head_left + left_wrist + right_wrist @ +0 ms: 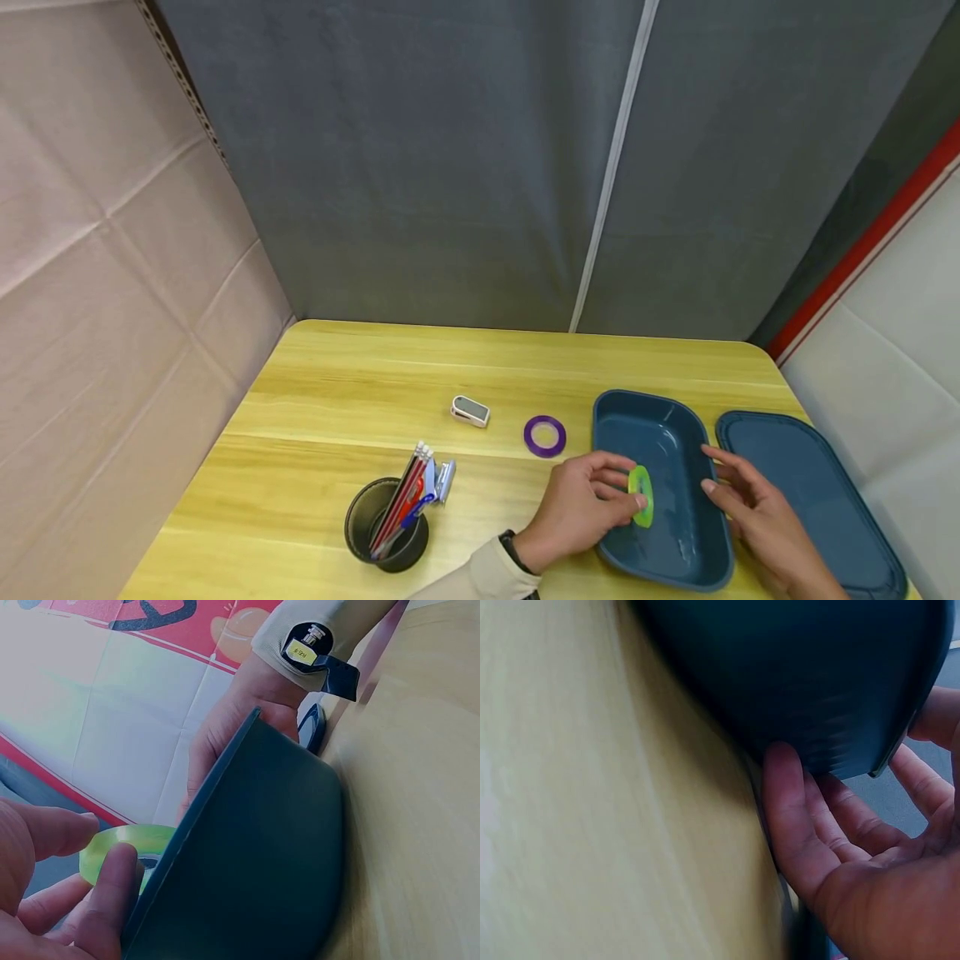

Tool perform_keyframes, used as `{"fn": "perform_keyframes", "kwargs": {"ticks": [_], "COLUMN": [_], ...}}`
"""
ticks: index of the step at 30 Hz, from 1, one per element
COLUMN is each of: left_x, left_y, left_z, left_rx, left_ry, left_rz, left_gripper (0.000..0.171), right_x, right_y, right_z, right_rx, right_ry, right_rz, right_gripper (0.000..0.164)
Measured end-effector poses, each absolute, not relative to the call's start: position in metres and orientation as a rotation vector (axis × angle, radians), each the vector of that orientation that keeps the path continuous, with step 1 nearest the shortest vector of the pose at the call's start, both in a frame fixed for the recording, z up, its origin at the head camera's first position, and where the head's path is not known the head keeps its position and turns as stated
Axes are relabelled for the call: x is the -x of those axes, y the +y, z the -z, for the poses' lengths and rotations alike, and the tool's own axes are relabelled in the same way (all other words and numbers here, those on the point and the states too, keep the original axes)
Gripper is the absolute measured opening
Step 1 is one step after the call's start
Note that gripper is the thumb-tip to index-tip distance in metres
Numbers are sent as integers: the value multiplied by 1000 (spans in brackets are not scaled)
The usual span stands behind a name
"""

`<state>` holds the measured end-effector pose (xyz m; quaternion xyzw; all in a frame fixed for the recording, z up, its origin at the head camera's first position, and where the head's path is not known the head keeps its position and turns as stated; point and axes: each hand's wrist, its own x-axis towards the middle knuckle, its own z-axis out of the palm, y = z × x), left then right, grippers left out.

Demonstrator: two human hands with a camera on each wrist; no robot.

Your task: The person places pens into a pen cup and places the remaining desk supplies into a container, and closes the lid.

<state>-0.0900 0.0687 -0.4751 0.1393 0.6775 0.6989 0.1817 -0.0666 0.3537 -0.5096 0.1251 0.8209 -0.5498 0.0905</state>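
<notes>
A roll of green tape (641, 496) is pinched between the thumb and fingers of my left hand (583, 507), inside the dark blue plastic box (667, 546) near its left wall. The left wrist view shows the green tape roll (124, 844) standing on edge beside the box's rim. My right hand (757, 508) holds the box at its right side. In the right wrist view several fingers (786, 795) lie along the outer wall, while another digit reaches to the rim. A matching blue lid (810, 492) lies right of the box, partly behind the right hand.
A roll of purple tape (531, 437) lies left of the box, with a white and grey stapler-like object (471, 411) farther left. A black pen cup (363, 517) holds pencils and pens; a silvery-blue item (445, 481) sits beside it. Grey curtain (450, 208) hangs behind the wooden table.
</notes>
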Motion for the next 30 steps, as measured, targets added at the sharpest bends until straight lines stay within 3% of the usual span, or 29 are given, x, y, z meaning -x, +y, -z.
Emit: {"fn": "perform_keyframes", "kwargs": {"ticks": [30], "left_x": [105], "left_y": [51], "left_z": [479], "left_rx": [-377], "left_ry": [1933], "left_rz": [-2089], "left_gripper": [34], "right_x": [66], "right_y": [354], "right_z": [511], "right_rx": [-363], "right_ry": [2398], "right_rz": [1676], "right_gripper": [69]}}
